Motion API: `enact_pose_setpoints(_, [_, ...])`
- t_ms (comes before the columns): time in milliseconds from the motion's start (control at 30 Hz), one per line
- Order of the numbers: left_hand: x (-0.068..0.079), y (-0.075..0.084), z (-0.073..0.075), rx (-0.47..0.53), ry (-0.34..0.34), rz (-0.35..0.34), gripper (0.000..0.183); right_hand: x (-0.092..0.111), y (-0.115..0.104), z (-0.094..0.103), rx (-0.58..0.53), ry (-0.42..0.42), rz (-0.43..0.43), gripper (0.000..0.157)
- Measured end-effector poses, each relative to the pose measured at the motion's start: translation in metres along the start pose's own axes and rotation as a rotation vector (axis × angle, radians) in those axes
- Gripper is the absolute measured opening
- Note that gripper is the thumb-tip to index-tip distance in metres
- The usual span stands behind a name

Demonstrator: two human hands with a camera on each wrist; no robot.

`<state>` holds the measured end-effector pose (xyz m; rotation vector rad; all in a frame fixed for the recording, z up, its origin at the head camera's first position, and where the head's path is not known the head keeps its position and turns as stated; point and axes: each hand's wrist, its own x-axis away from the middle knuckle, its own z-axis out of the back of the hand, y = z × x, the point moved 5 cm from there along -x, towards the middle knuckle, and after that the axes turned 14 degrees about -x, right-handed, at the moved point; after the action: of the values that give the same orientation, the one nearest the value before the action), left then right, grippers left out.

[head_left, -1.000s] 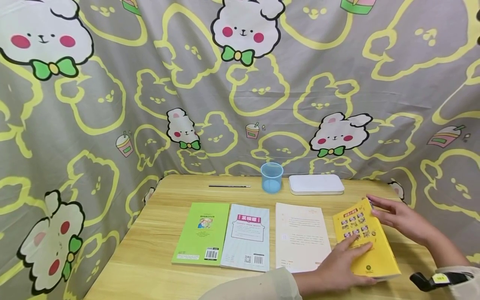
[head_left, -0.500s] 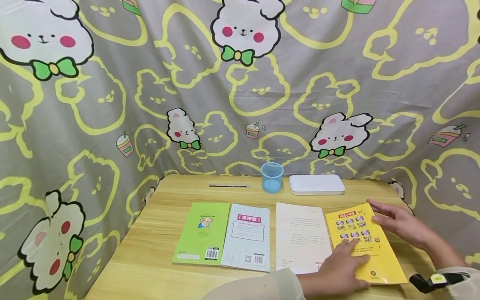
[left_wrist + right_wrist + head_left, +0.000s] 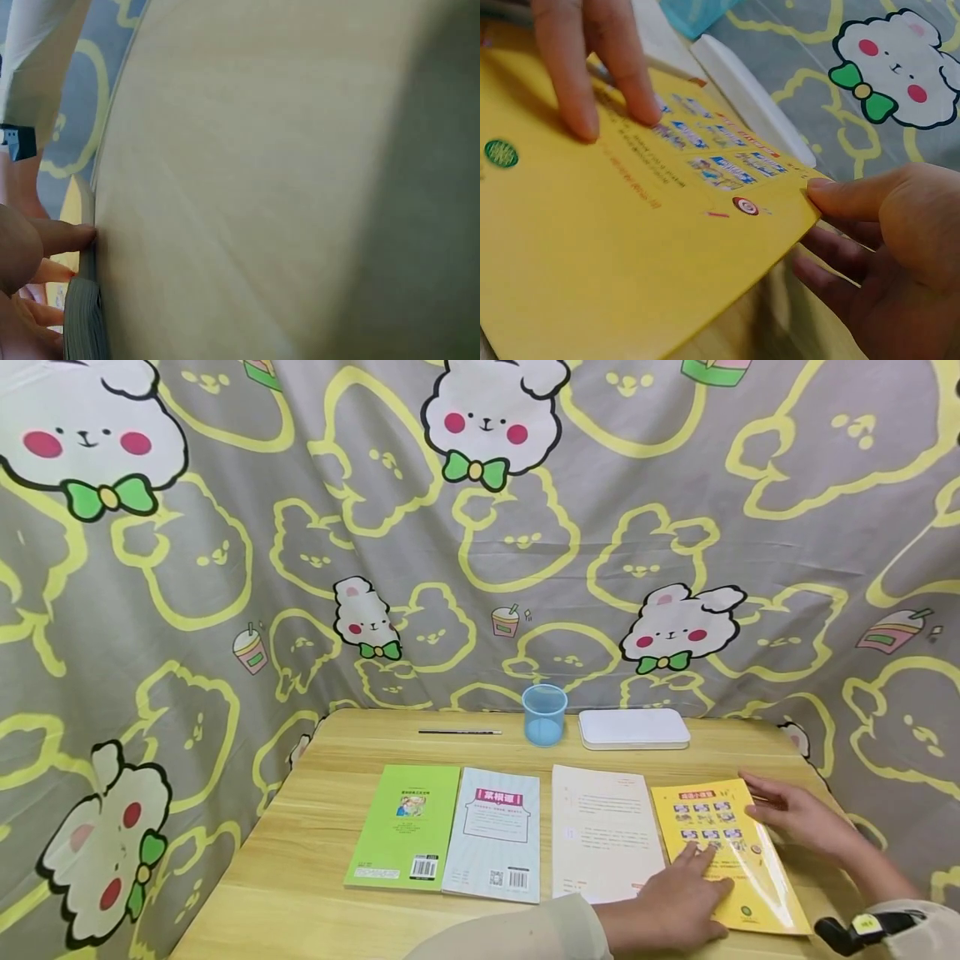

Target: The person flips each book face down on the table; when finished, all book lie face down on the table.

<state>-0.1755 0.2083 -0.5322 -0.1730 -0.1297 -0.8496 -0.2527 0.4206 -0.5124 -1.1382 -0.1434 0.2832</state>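
Observation:
A yellow book (image 3: 757,868) lies at the right of the table with its printed cover up. My left hand (image 3: 678,897) rests on its lower left part, fingers spread over the cover, the thumb by the book's near edge. In the right wrist view two left fingertips (image 3: 646,112) touch the cover. My right hand (image 3: 798,814) is at the book's upper right corner. Seen from the right wrist, the right thumb (image 3: 847,196) lies on that corner with the other fingers below the edge.
Left of the yellow book lie a cream book (image 3: 603,835), a light blue book (image 3: 491,860) and a green book (image 3: 401,835). Behind them are a pencil (image 3: 459,732), a blue mesh cup (image 3: 544,718) and a white case (image 3: 633,729). A patterned curtain (image 3: 480,543) hangs behind the table.
The yellow book has gone from tilted, with its page edge showing, to lying nearly flat beside the cream book. Both hands have come down with it; the right hand has lowered slightly.

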Motion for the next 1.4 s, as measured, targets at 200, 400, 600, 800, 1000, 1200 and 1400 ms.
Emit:
enact_pose_setpoints(200, [-0.003,-0.001,0.000,-0.038,-0.004,-0.021,0.058,0.001,0.010,-0.002,0.085,0.031,0.028,0.065])
enact_pose_setpoints(400, [-0.003,-0.002,0.001,-0.093,0.007,-0.040,0.059,0.004,0.016,-0.007,0.127,0.043,-0.047,0.068])
enact_pose_setpoints(600, [-0.004,-0.002,0.001,-0.118,-0.006,-0.048,0.060,0.007,0.020,-0.009,0.209,0.059,-0.105,0.066])
enact_pose_setpoints(800, [-0.003,0.000,-0.001,-0.150,-0.039,-0.050,0.061,0.008,0.022,-0.013,0.217,0.073,-0.112,0.065])
enact_pose_setpoints(1000, [-0.003,0.000,-0.002,-0.164,-0.068,-0.055,0.060,0.010,0.027,-0.014,0.199,0.086,-0.116,0.065])
enact_pose_setpoints(1200, [-0.004,-0.001,-0.001,-0.150,-0.065,-0.056,0.062,0.011,0.028,-0.015,0.192,0.093,-0.119,0.066])
enact_pose_setpoints(1400, [-0.004,-0.004,-0.001,-0.116,-0.072,-0.069,0.062,0.011,0.028,-0.016,0.196,0.097,-0.113,0.066])
